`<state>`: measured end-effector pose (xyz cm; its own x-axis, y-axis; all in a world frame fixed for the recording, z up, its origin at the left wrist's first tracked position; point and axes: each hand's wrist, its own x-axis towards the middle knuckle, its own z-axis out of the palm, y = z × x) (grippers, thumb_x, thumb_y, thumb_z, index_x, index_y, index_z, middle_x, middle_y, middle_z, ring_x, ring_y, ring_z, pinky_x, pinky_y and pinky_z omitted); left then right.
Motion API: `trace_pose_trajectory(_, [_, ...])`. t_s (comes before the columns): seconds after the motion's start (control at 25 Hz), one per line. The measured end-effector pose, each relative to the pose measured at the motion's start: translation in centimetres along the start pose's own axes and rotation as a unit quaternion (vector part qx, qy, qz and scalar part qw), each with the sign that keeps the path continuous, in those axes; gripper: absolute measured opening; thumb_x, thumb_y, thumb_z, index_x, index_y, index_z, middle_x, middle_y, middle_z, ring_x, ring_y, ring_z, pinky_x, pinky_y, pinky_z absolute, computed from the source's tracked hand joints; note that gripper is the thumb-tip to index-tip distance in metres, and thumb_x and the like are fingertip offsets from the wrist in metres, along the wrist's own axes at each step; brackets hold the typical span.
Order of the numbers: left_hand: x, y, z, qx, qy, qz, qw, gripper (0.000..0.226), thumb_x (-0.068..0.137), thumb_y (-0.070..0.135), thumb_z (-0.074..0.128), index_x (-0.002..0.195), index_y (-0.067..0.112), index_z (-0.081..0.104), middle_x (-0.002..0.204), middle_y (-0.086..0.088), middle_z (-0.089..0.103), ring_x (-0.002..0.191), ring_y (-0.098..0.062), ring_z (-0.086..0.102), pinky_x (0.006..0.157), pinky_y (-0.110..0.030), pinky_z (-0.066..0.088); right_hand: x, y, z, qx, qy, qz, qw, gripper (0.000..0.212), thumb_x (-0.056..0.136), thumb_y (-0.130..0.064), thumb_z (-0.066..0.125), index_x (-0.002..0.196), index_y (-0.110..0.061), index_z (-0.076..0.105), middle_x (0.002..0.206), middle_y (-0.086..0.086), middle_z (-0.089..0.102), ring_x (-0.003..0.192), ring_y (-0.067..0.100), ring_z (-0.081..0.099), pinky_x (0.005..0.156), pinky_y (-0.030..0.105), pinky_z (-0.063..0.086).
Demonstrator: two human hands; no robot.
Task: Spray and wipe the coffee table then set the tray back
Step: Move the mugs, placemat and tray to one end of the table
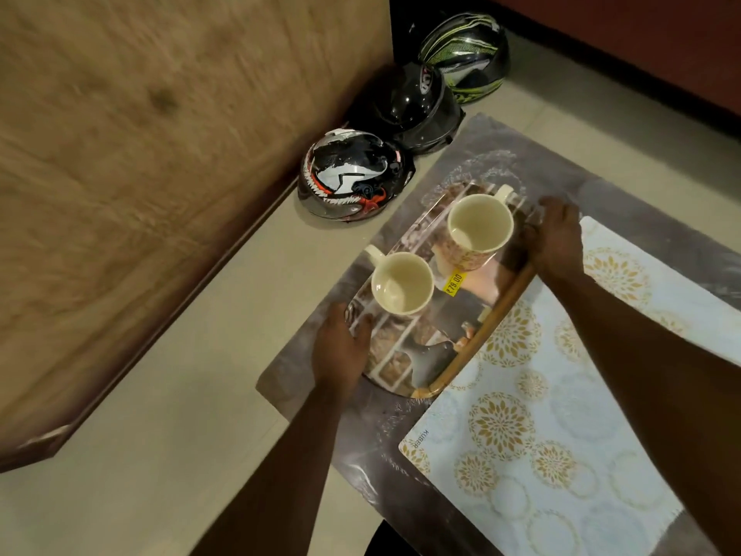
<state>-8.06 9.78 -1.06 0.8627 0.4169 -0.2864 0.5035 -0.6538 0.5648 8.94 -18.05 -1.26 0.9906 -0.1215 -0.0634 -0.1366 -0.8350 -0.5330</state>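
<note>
A printed oval tray [461, 315] with a wooden rim sits at the far corner of the glossy grey coffee table [304, 367]. Two empty cream mugs stand on it: one near my left hand [402, 283], one taller patterned mug [479, 229] near my right. My left hand [341, 349] grips the tray's near-left end. My right hand [557, 240] grips its far-right end. A yellow price sticker lies on the tray between the mugs. No spray bottle or cloth is in view.
A pale blue placemat [541, 435] with gold flower rings covers the table's near side. Three motorcycle helmets [353, 174] [409, 106] [465, 54] lie on the tiled floor beyond the table. A wooden panel [140, 154] fills the left.
</note>
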Motion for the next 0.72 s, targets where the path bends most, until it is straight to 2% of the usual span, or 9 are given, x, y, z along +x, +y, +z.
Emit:
trace_pose_trajectory(0.08, [0.5, -0.1, 0.3, 0.008, 0.006, 0.002, 1.0, 0.029, 0.097, 0.03, 0.055, 0.115, 0.008, 0.052, 0.103, -0.012, 0.072, 0.093, -0.033, 0.069, 0.066, -0.036, 0.051, 0.0, -0.2, 0.8, 0.01, -0.017, 0.02, 1.0, 0.037, 0.085, -0.004, 0.045, 0.121, 0.007, 0.045, 0.12, 0.034, 0.045, 0.107, 0.047, 0.048, 0.084, 0.045, 0.038])
trace_pose_trajectory(0.16, [0.8, 0.0, 0.6, 0.024, 0.021, 0.01, 0.999, 0.022, 0.1, 0.025, 0.048, 0.111, 0.006, 0.052, 0.095, -0.015, 0.072, 0.088, -0.036, 0.069, 0.061, -0.033, 0.044, -0.2, -0.3, 1.2, 0.03, -0.007, 0.068, 0.997, 0.026, 0.088, -0.001, 0.043, 0.113, 0.006, 0.047, 0.113, 0.031, 0.051, 0.106, 0.043, 0.049, 0.082, 0.042, 0.037])
trace_pose_trajectory(0.28, [1.1, -0.1, 0.3, 0.026, 0.059, 0.051, 0.997, 0.021, 0.101, 0.019, 0.047, 0.109, 0.001, 0.053, 0.091, -0.02, 0.071, 0.084, -0.039, 0.068, 0.061, -0.036, 0.045, -0.2, -0.6, 1.0, 0.056, -0.008, 0.072, 0.996, 0.018, 0.089, -0.003, 0.045, 0.105, 0.004, 0.049, 0.105, 0.026, 0.057, 0.101, 0.039, 0.054, 0.076, 0.039, 0.038])
trace_pose_trajectory(0.36, [1.2, -0.3, 0.0, 0.019, 0.065, 0.072, 0.995, 0.017, 0.1, 0.017, 0.049, 0.105, 0.0, 0.053, 0.091, -0.019, 0.07, 0.082, -0.038, 0.068, 0.061, -0.034, 0.044, -0.2, -0.2, 0.8, 0.09, -0.007, 0.078, 0.993, 0.012, 0.089, -0.005, 0.046, 0.099, 0.001, 0.051, 0.096, 0.019, 0.059, 0.096, 0.035, 0.056, 0.07, 0.031, 0.035])
trace_pose_trajectory(0.44, [1.2, -0.2, -0.4, 0.024, 0.066, 0.08, 0.994, 0.016, 0.101, 0.017, 0.047, 0.104, 0.001, 0.052, 0.089, -0.017, 0.069, 0.078, -0.032, 0.066, 0.061, -0.03, 0.039, -0.6, 0.1, 0.3, 0.127, 0.003, 0.085, 0.988, 0.007, 0.089, -0.008, 0.046, 0.093, -0.004, 0.05, 0.088, 0.012, 0.058, 0.088, 0.031, 0.057, 0.067, 0.029, 0.034])
trace_pose_trajectory(0.56, [0.4, 0.8, -1.1, 0.027, 0.074, 0.089, 0.993, 0.019, 0.102, 0.018, 0.044, 0.103, 0.001, 0.052, 0.086, -0.012, 0.066, 0.072, -0.025, 0.06, 0.061, -0.029, 0.036, -1.7, 0.9, -1.0, 0.132, 0.018, 0.079, 0.988, 0.011, 0.091, -0.01, 0.047, 0.098, -0.003, 0.052, 0.091, 0.015, 0.061, 0.082, 0.026, 0.055, 0.069, 0.033, 0.039])
trace_pose_trajectory(0.72, [-3.1, 2.8, 0.9, 0.017, 0.057, 0.134, 0.989, 0.024, 0.102, 0.024, 0.042, 0.098, 0.002, 0.051, 0.078, -0.012, 0.067, 0.068, -0.035, 0.065, 0.055, -0.032, 0.043, -4.4, 4.8, -4.3, 0.133, 0.045, 0.1, 0.985, 0.015, 0.091, -0.01, 0.049, 0.103, -0.002, 0.053, 0.094, 0.016, 0.062, 0.085, 0.025, 0.055, 0.071, 0.031, 0.039])
